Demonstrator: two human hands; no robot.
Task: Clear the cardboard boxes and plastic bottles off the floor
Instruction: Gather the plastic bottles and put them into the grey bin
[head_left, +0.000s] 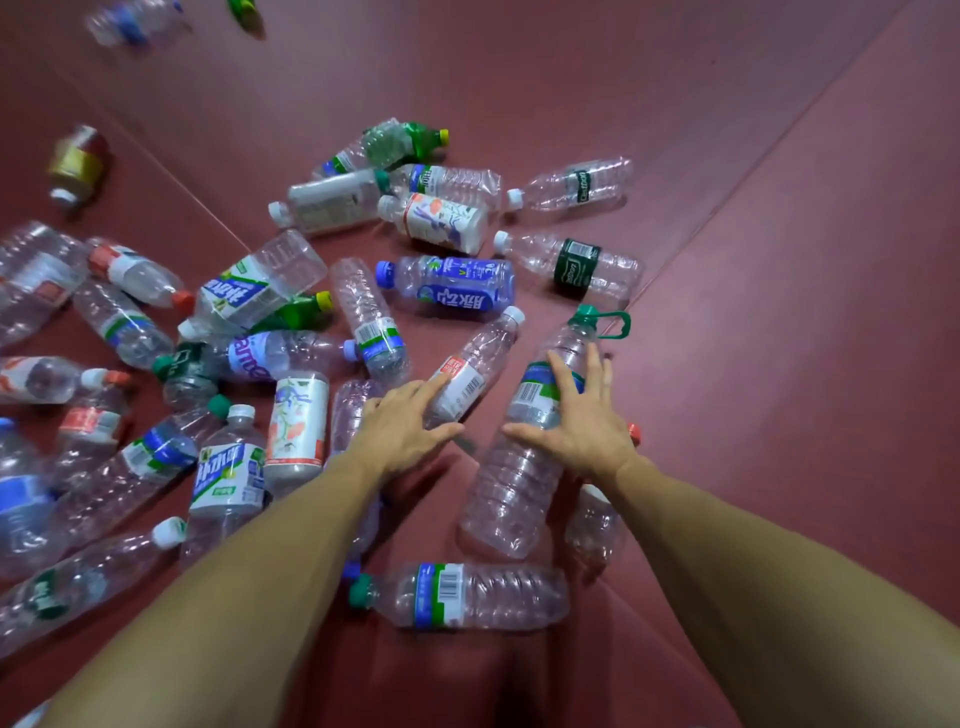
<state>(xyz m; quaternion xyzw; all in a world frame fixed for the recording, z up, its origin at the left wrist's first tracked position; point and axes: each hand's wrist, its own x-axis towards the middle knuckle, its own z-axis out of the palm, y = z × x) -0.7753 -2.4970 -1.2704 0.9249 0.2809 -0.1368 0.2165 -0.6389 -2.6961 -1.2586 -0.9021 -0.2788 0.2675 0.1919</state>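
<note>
Several empty plastic bottles lie scattered over a dark red floor (753, 364). My right hand (582, 415) lies with spread fingers on the middle of a large clear bottle (514, 483) that has a green cap and carry ring. My left hand (410, 415) reaches with straight fingers onto the lower end of a slim clear bottle (475, 366) with a red and white label. A clear bottle (467, 595) with a green cap and blue-green label lies between my forearms. No cardboard box is in view.
More bottles crowd the left and middle: a blue-labelled one (452, 288), a white floral one (441, 221), a green one (410, 140). A small bottle (592, 525) lies under my right wrist. The floor to the right and at the top holds nothing.
</note>
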